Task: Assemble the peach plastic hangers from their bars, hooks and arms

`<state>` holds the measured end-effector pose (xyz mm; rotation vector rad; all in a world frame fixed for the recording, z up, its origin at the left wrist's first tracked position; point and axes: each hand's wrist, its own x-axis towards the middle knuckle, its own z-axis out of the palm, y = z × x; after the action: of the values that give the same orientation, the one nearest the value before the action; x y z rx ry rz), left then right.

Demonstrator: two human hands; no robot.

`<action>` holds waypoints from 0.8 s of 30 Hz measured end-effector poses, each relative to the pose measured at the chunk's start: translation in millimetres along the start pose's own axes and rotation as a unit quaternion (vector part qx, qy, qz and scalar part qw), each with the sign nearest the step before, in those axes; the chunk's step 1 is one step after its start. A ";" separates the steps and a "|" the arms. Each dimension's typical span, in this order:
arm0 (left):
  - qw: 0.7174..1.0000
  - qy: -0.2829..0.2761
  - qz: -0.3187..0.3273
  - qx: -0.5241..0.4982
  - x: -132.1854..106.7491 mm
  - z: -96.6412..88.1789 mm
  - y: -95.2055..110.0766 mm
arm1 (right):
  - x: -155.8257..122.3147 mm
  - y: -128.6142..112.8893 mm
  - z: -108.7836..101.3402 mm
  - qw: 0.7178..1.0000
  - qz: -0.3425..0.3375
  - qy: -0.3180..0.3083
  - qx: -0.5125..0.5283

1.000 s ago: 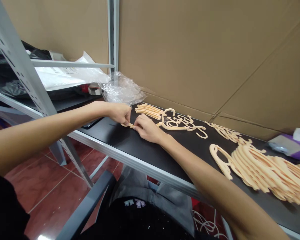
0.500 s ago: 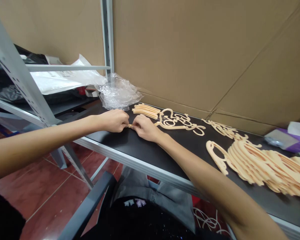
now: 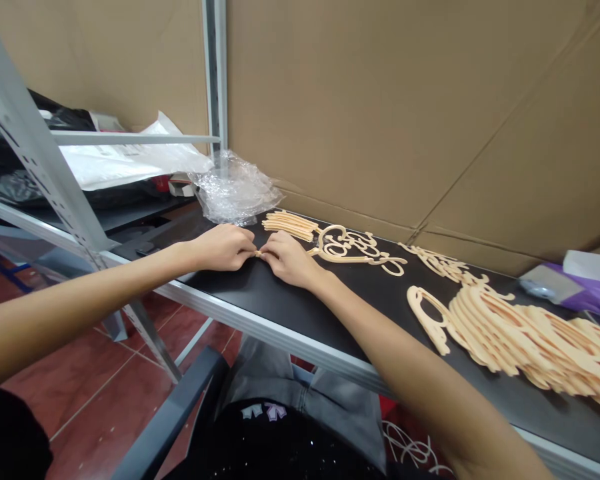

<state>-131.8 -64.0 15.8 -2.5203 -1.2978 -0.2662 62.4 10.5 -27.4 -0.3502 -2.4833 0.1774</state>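
Note:
My left hand (image 3: 223,247) and my right hand (image 3: 289,259) meet fingertip to fingertip on the black shelf top (image 3: 260,293), both pinching one small pale wooden piece (image 3: 258,253) between them. Just beyond the right hand lies a wooden script cutout with a heart loop (image 3: 353,248), and behind it a small stack of curved wooden strips (image 3: 287,223). Most of the small piece is hidden by my fingers.
A large fanned pile of wooden cutouts (image 3: 520,333) lies at the right, with thinner cutouts (image 3: 440,262) behind it. Crumpled clear plastic (image 3: 235,187) sits at the back left. A purple-and-grey object (image 3: 565,287) is far right. Grey shelf posts (image 3: 35,140) stand left; cardboard backs the shelf.
Both hands stay joined on the small piece; the left hand has closed in from above to level with the right. The view has shifted slightly.

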 end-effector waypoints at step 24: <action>0.960 0.193 -0.110 -0.173 -15.8 15.0 -8.1 | -86.7 -5.4 -123.6 0.953 0.039 0.164 -0.250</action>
<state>-147.1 -66.5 -1.5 -2.4066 -1.4631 -1.0599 202.3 -14.4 23.9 -0.6319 -2.1544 -0.4534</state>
